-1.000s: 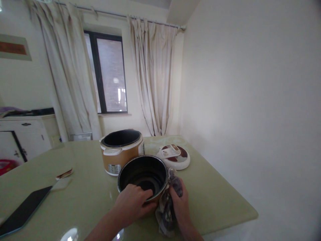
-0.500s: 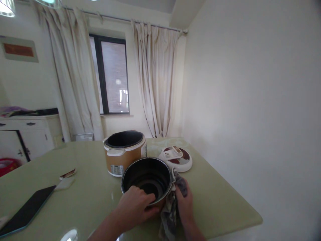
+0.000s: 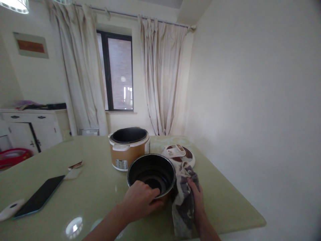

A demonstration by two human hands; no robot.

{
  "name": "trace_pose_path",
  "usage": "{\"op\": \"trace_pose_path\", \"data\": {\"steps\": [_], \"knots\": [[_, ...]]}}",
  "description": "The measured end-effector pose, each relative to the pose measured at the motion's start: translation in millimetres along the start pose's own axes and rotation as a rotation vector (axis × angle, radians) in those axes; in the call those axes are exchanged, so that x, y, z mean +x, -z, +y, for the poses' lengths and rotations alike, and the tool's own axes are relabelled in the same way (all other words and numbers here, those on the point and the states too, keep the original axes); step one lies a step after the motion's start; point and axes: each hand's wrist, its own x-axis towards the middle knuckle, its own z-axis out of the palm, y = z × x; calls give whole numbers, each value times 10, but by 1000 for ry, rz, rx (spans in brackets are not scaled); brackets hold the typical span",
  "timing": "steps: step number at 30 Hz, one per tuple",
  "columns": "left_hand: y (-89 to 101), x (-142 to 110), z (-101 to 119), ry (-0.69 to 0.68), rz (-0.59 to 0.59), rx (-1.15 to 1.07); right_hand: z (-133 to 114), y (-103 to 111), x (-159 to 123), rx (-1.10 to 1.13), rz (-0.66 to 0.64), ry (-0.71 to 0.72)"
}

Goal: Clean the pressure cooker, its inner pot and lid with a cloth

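My left hand (image 3: 143,198) grips the near rim of a dark inner pot (image 3: 150,169), fingers inside and thumb outside. The pot is tilted slightly toward me, its black interior showing. Beside its right wall, my right hand (image 3: 197,195) is closed on a grey and white patterned cloth (image 3: 184,204), which hangs down in folds. Just behind the pot stands a gold and white rice cooker body (image 3: 129,151) with its top open. The cooker's white and brown lid (image 3: 184,155) lies on the table behind the cloth.
A pale green table (image 3: 100,190) spreads under everything, its right edge near a white wall (image 3: 250,100). To the left lie a dark tablet (image 3: 41,195), a white oval object (image 3: 11,209) and a rice paddle-like white item (image 3: 72,173). A red basin (image 3: 17,157) sits beyond.
My right hand and the cloth have moved right, away from the pot's rim, and the cloth hangs more spread out. My left hand keeps its hold. The view has shifted slightly left.
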Motion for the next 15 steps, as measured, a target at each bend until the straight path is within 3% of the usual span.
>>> {"op": "trace_pose_path", "data": {"steps": [3, 5, 7, 9, 11, 15], "knots": [[-39, 128, 98, 30, 9, -21, -232, 27, -16, -7, -2, 149], [-44, 172, 148, 16, 42, -83, -467, -5, 16, -87, -168, 298], [-20, 144, 138, -22, 117, -166, -714, -52, 62, -256, -426, 450], [8, 43, 33, -44, 197, -221, -916, -90, 107, -482, -683, 586], [5, -97, -157, -12, 250, -226, -1041, -120, 136, -677, -857, 686], [-116, -281, -499, 113, 287, -198, -1067, -294, 53, -876, -992, 782]]}}
